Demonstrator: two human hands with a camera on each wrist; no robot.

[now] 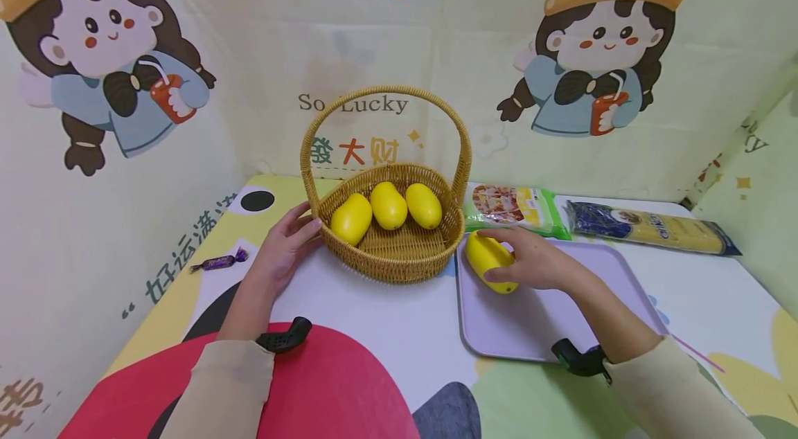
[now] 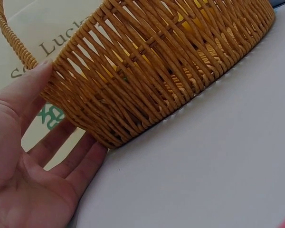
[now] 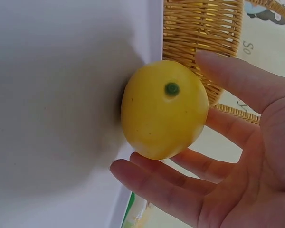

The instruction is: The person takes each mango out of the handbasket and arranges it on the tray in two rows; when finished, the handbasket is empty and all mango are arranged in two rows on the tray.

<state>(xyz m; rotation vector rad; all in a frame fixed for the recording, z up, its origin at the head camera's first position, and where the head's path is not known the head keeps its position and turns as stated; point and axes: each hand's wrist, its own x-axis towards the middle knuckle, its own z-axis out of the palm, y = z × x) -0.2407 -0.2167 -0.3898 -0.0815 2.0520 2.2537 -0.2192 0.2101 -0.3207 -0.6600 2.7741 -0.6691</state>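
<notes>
Fruit point(image 1: 489, 262) at the right hand point(image 1: 536, 260): just right of the basket point(image 1: 389, 266), over the tray's point(image 1: 564, 335) basket-side edge. Long axis slants: far end leans toward the basket, stem end points toward the wearer and away from the basket. The right wrist view sees that stem end nearly head-on.

Looks: smooth, plain yellow, plump oval, small round green stem spot, few tiny dark specks. Can't tell whether its underside touches the tray.

Right hand: fingers spread about as wide as the fruit, gently bent round it, thumb on the wearer's side. Has the fruit; grip firmness can't be told.

Left hand point(image 1: 287, 248): at the basket's left side, thumb at the rim, other fingers fairly straight and splayed against the wall. Nothing else in it.

Three more yellow fruits point(image 1: 388, 206) inside the basket, toward its back. Left one tips its far end right; other two tip theirs left.

Edges: basket has a raised woven rim, tall handle arching over it side to side. Woven floor shows in front of the three. Tray has a low lip, left edge close beside the basket; bare tray extends away from the basket. Green packet point(image 1: 514, 209) right of the basket, bounding the tray's back. White tabletop point(image 1: 374, 318) runs in front of the basket.
</notes>
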